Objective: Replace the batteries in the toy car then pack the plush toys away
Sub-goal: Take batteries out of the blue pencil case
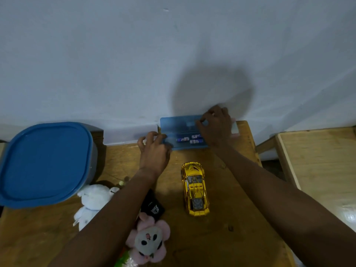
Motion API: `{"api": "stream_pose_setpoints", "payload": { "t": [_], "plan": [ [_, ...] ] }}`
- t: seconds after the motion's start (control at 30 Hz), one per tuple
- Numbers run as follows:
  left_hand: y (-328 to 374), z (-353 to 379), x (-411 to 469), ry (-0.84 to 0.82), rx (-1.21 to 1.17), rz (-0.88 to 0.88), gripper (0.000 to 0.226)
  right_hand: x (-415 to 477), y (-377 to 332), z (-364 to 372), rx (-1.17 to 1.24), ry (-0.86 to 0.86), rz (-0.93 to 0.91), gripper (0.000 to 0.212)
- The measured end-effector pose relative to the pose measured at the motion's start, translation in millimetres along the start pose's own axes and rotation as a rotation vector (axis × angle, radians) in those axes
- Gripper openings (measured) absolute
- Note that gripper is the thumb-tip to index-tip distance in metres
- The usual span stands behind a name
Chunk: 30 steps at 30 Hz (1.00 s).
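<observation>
Head view: my right hand [215,125] pinches the lid of the blue case [185,132]; left hand [154,149] grips its corner. Batteries [189,139] lie crosswise inside, nearer my right fingers; toy car [195,188] waits nearby.

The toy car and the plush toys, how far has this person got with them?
Early on. Done: the blue case is open, batteries showing. In hand: left hand steadies its base, right hand holds its lid. Left: the yellow toy car lies untouched; white plush and pink plush remain outside the lidded bin.
</observation>
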State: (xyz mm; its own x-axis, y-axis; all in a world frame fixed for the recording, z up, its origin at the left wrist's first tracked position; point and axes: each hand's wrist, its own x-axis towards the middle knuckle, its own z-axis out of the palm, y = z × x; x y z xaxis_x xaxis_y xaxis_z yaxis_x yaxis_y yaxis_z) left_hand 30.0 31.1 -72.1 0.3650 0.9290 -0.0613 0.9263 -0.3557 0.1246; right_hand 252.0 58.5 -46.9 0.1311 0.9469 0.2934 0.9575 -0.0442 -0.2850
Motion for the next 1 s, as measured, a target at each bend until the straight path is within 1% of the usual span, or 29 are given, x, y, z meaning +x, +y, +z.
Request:
{"api": "stream_pose_setpoints", "payload": {
  "t": [0.03, 0.07, 0.13, 0.17, 0.27, 0.33, 0.4, 0.5, 0.63, 0.83, 0.93, 1.0],
  "plan": [
    [-0.3, -1.0, 0.0, 0.003, -0.005, -0.001, 0.02, -1.7, 0.9, -1.6, 0.062, -0.049, -0.004, 0.018],
    [-0.9, -1.9, 0.1, 0.007, -0.006, 0.0, 0.019, -3.2, 3.6, -2.4, 0.09, -0.132, -0.046, 0.017],
    [-1.3, -2.7, 0.3, 0.004, -0.016, -0.001, 0.019, -9.8, 5.4, -8.7, 0.073, -0.347, -0.136, 0.018],
    [-1.0, -2.7, 0.3, -0.001, -0.023, -0.004, 0.019, -13.8, 5.5, -11.8, 0.062, -0.421, -0.146, 0.021],
    [-0.6, -2.0, 0.4, -0.008, -0.026, -0.003, 0.018, -18.0, 9.0, -9.8, 0.002, -0.534, -0.118, 0.033],
    [-0.6, -2.2, -0.3, 0.0, -0.019, 0.002, 0.015, -13.5, 6.3, -4.7, -0.136, -0.602, -0.125, 0.032],
    [0.0, -2.4, -1.9, 0.023, -0.013, 0.004, 0.013, -8.3, 1.1, -2.8, -0.23, -0.663, -0.134, 0.025],
    [0.4, -1.7, -3.8, 0.057, -0.008, 0.004, 0.011, -4.9, -4.2, -2.8, -0.268, -0.68, -0.14, 0.019],
    [0.8, -2.9, -3.8, 0.031, -0.026, -0.009, 0.017, -1.2, -2.3, -0.4, -0.277, -0.686, -0.169, 0.017],
    [0.1, -6.9, -2.9, 0.005, -0.039, -0.01, 0.019, 2.3, 2.0, -1.1, -0.187, -0.676, -0.169, 0.026],
    [0.2, -6.3, -3.1, 0.0, -0.051, -0.019, 0.02, -1.7, 2.7, -2.3, -0.132, -0.657, -0.244, 0.028],
    [0.3, -5.9, -3.0, 0.002, -0.053, -0.02, 0.021, -3.9, -4.9, -1.9, -0.092, -0.596, -0.297, 0.028]
  ]
}}
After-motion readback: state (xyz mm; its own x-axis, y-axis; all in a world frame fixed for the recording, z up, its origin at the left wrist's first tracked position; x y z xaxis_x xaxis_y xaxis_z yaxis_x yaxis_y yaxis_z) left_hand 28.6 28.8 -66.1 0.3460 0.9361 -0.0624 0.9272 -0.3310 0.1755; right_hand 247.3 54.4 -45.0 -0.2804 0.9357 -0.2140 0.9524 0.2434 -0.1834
